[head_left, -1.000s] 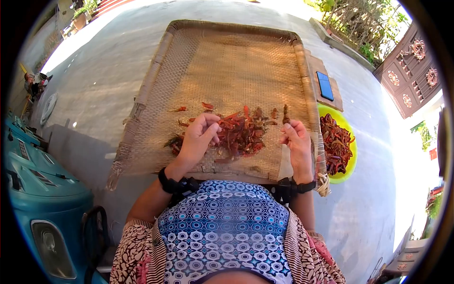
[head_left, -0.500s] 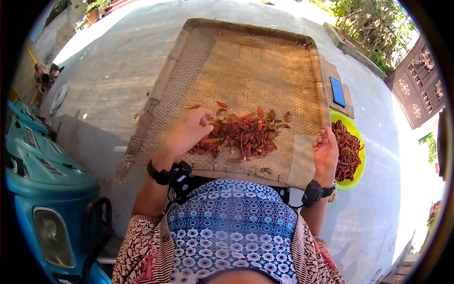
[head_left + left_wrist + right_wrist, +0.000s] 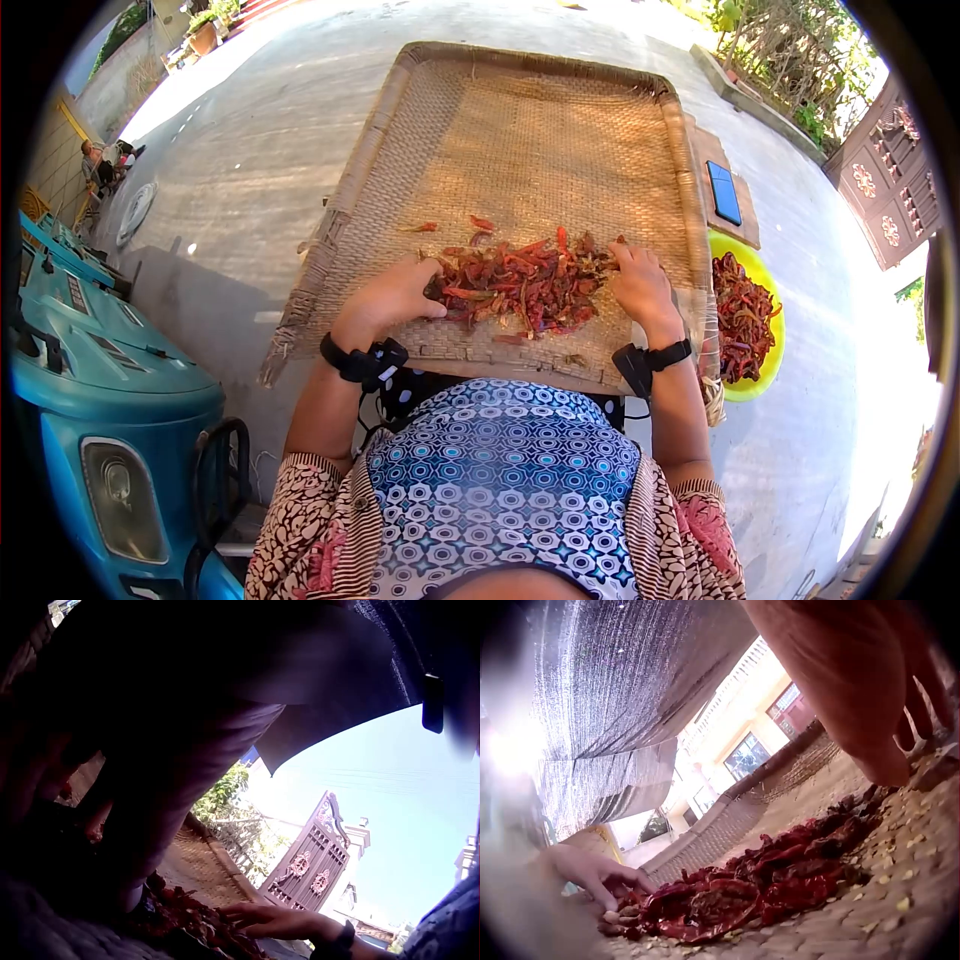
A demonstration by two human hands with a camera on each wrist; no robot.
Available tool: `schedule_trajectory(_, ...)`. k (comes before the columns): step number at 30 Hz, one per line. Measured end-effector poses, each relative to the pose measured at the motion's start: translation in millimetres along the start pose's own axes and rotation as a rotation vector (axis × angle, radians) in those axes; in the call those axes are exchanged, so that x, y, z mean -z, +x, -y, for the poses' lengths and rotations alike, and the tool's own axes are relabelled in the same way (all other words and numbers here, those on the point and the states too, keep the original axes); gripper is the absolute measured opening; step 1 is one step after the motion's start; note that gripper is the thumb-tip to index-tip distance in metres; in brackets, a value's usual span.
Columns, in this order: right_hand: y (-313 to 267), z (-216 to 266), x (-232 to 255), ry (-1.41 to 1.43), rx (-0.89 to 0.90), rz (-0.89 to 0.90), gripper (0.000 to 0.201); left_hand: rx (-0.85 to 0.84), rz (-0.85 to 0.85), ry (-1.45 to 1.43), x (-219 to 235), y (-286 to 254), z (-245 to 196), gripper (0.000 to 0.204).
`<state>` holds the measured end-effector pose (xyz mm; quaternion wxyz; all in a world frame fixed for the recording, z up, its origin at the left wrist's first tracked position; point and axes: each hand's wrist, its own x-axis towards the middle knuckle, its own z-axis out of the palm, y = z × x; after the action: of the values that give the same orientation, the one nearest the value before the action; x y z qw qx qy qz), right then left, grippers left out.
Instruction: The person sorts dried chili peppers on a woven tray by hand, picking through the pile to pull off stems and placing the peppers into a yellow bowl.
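A loose pile of dried red chili peppers (image 3: 530, 285) lies on the woven bamboo tray (image 3: 530, 140), close to its near edge. At the left end of the pile rests my left hand (image 3: 395, 295); its loosely bent fingers touch the peppers in the right wrist view. My right hand (image 3: 645, 288) is at the opposite end, fingertips pointing down at the edge of the pile. In the right wrist view its fingers (image 3: 919, 712) reach down to the weave, among scattered pale seeds (image 3: 904, 904). Neither hand shows a pepper in its grasp.
A yellow-green bowl (image 3: 775, 345) of red chili peppers stands right of the tray. Beyond it a blue phone (image 3: 723, 193) lies on a board (image 3: 748, 215). A teal vehicle (image 3: 120, 400) is close on the left. Few stray peppers (image 3: 481, 222) lie past the pile.
My right hand held up a dark pepper, moved right toward the bowl without it showing, then came back to the pile. My left hand has lowered to the pile's left end.
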<state>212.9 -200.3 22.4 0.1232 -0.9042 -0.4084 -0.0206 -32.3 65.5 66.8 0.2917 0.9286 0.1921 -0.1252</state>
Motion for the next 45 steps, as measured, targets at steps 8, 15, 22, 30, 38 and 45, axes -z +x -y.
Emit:
schedule_trajectory(8, -7.7, 34.9, 25.2, 0.605, 0.262, 0.015, 0.039, -0.298, -0.291, -0.245, -15.5, 26.1, -32.3, 0.049)
schedule_trajectory(15, -58.2, 38.4, 63.8, 0.738, 0.252, 0.526, 0.024, -0.122, -0.312, -0.218, 17.4, 43.5, -3.7, 0.04)
schedule_trajectory(22, -64.9, 61.3, 42.8, 0.691, 0.307, 0.156, 0.02, -0.238, -0.327, -0.04, 13.9, 73.1, -7.2, 0.029)
schedule_trajectory(30, -54.6, 68.6, 26.0, 0.89, 0.193, 0.207, 0.019, -0.314, -0.181, -0.061, -17.4, 76.8, -51.1, 0.025)
schedule_trajectory(38, -51.2, 77.2, 29.0, 1.084, 0.005, 0.089, 0.017, -0.327, -0.357, -0.444, -11.4, 52.0, -72.0, 0.018)
schedule_trajectory(45, -45.1, 71.4, 5.2, 0.942, 0.116, 0.207, 0.017, -0.288, -0.037, -0.838, -25.8, 41.6, -85.6, 0.015)
